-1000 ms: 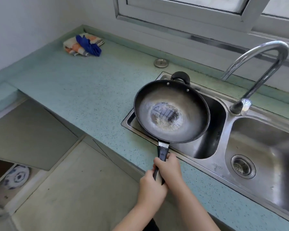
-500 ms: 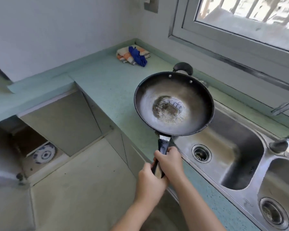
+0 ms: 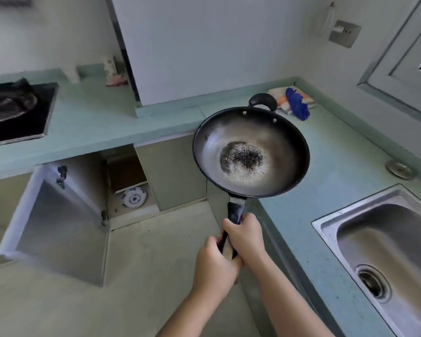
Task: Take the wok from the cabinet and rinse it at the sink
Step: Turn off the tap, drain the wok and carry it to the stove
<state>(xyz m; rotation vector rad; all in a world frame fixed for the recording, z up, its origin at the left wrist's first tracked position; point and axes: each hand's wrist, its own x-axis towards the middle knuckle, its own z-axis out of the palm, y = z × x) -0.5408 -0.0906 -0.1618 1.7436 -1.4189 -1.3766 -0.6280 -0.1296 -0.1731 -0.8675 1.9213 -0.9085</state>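
A black wok (image 3: 275, 144) with a worn, speckled bottom hangs in the air over the counter's inner corner, level, its small loop handle pointing away from me. Both hands grip its long dark handle: my right hand (image 3: 246, 235) in front, my left hand (image 3: 215, 266) behind it at the handle's end. The steel sink (image 3: 326, 222) lies at the lower right, to the right of the wok and apart from it. The cabinet (image 3: 129, 176) under the counter stands with its door (image 3: 56, 222) swung wide to the left.
A blue-and-white plate (image 3: 134, 197) lies inside the cabinet. A gas stove (image 3: 15, 110) sits on the counter (image 3: 345, 166) at far left. Folded cloths with a blue rag (image 3: 297, 103) lie in the back corner. A round metal cap (image 3: 401, 169) sits behind the sink.
The view has swung left: the sink slid to the right edge, the faucet left the view, and the stove and cabinet came into sight. The wok went from over the sink to over the counter corner.
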